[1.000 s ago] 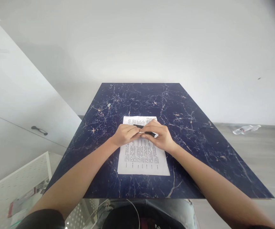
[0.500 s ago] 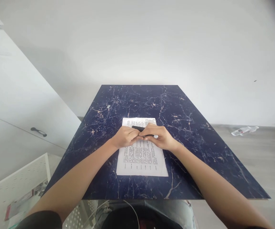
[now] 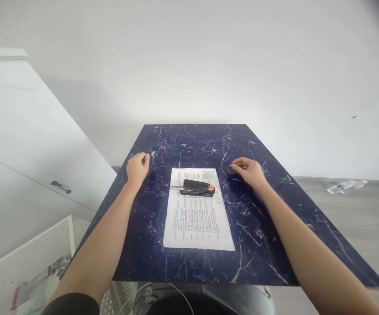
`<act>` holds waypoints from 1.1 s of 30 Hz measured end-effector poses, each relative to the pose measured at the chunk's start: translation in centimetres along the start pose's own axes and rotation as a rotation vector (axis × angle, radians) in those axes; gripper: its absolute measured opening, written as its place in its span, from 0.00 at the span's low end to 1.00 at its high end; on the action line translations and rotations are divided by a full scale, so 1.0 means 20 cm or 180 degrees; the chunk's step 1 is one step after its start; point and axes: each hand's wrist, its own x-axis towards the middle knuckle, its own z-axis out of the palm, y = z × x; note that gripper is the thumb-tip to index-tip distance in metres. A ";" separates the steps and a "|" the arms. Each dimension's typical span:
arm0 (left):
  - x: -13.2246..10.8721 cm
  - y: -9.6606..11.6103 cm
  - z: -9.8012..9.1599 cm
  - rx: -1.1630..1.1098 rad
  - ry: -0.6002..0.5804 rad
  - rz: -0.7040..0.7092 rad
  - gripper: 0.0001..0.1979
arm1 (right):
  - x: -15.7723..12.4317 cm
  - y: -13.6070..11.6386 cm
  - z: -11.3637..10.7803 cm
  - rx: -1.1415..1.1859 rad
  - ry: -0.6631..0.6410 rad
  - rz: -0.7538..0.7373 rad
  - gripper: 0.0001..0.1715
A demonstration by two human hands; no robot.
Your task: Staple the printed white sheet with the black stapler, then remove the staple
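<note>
A black stapler (image 3: 198, 188) with an orange patch at its right end lies across a sheet of printed paper (image 3: 196, 223). Its narrow metal tray (image 3: 177, 187) sticks out to the left. My left hand (image 3: 138, 168) is closed on the table left of the paper, fingertips beside a small pale piece (image 3: 152, 153), perhaps a staple strip. Whether they grip it I cannot tell. To the right of the paper, my right hand (image 3: 248, 170) has its thumb and fingers curled together in a pinch. Anything between them is too small to make out.
The dark blue marbled table (image 3: 196, 140) ends near a white wall. On the left are a white cabinet (image 3: 28, 131) with a dark handle and a white perforated basket (image 3: 28, 249). A clear plastic bottle (image 3: 345, 187) lies on the floor at right.
Both hands have let go of the stapler, which now rests on the paper. My left hand has moved left and away from me, my right hand to the right.
</note>
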 end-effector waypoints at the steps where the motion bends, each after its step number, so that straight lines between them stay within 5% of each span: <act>1: 0.02 -0.08 -0.01 0.0201 0.0001 -0.0183 0.15 | 0.03 0.09 -0.05 -0.0115 0.0024 0.0193 0.17; 6: 0.03 -0.21 0.00 0.0877 -0.0760 -0.0243 0.20 | 0.11 0.36 -0.18 -0.1091 0.0492 0.0365 0.16; 12: 0.00 -0.17 0.05 0.1068 -0.1767 0.0082 0.27 | 0.14 0.39 -0.14 -0.1779 0.0377 -0.0023 0.20; 19: 0.01 -0.18 0.05 0.0940 -0.1504 0.0187 0.24 | 0.12 0.35 -0.08 -0.1857 0.0368 -0.0522 0.23; 26: 0.00 -0.19 0.06 0.0990 -0.1983 0.0211 0.28 | 0.10 0.30 -0.02 -0.2104 -0.0045 -0.0518 0.23; 33: 0.01 -0.16 0.05 0.0969 -0.1572 0.0334 0.24 | 0.09 0.27 -0.01 -0.2206 -0.0171 -0.0408 0.25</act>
